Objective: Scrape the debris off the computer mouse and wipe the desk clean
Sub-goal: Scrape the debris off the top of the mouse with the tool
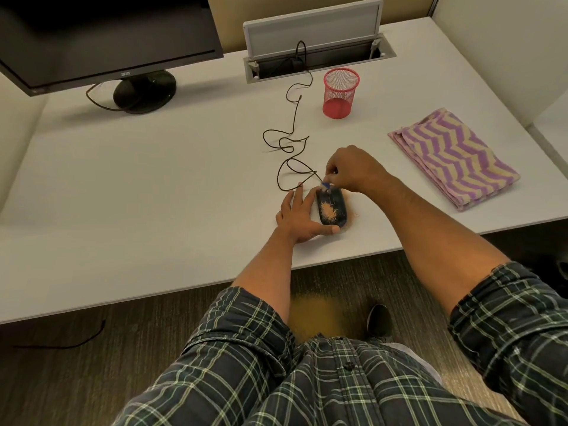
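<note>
lying lengthwise toward us, the black computer mouse [332,207] carries tan debris [328,208] just nearer us than our right hand [353,170], which pinches a small blue scraper [326,185]; our left hand [299,215], fingers straight, braces beside it.

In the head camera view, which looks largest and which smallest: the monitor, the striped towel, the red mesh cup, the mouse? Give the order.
1. monitor, cut off by the frame edge
2. striped towel
3. red mesh cup
4. mouse

The cup and the mouse look close in size, and the mouse is partly covered by hands, so their order is unsure.
</note>
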Demonstrator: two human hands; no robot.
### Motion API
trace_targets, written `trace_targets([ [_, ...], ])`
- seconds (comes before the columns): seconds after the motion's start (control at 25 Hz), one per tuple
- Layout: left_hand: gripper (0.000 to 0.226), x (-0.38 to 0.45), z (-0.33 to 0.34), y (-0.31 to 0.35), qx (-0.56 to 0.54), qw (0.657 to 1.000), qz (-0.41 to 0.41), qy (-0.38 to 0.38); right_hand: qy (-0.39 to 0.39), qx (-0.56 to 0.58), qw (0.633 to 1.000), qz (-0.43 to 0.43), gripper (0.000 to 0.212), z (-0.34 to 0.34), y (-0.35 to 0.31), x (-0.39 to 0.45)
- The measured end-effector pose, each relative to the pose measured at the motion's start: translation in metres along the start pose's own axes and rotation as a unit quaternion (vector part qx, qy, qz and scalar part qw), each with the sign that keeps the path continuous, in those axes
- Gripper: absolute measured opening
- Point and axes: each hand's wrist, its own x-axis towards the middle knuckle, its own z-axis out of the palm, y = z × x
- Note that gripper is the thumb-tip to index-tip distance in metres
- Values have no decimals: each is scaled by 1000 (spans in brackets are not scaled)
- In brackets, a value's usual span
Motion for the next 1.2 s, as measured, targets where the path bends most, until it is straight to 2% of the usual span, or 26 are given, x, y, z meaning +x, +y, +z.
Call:
trace_targets([
  [0.08,120,0,-1,0,-1,1000,0,-1,41,26,999,8,17,-3,2,0],
  [0.16,120,0,-1,0,5,1000,-1,-4,-3,68,998,7,18,-9,6,0],
  [0.24,120,0,0,0,6,1000,0,-5,-52,58,997,17,19,-7,8,0],
  [0.32,120,0,0,0,0,1000,3,-4,4,38,999,34,19,-4,10,0],
  [0.4,120,0,0,0,1,1000,3,-2,40,74,996,40,18,-7,14,0],
  [0.48,120,0,0,0,3,1000,3,-2,-12,99,994,33,19,-11,18,-2],
  [0.56,120,1,0,-1,-1,1000,4,-4,-20,72,997,31,19,-8,22,-3],
  [0.64,121,1,0,0,-1,1000,2,-4,49,59,996,43,17,-8,23,-2],
  [0.68,121,0,-1,0,-1,1000,0,-5,58,71,995,47,18,-7,23,-2],
  [0.8,121,0,0,0,4,1000,3,-5,-13,78,997,22,20,-6,22,-2],
  [0.96,120,0,0,1,-1,1000,2,0,44,49,998,7,18,-5,17,1],
  [1.08,120,-1,0,0,1,1000,1,-2,-43,39,998,-23,19,-6,12,1],
  [1.2,120,-1,1,0,-6,1000,3,4,27,-20,999,-36,20,-3,9,2],
])
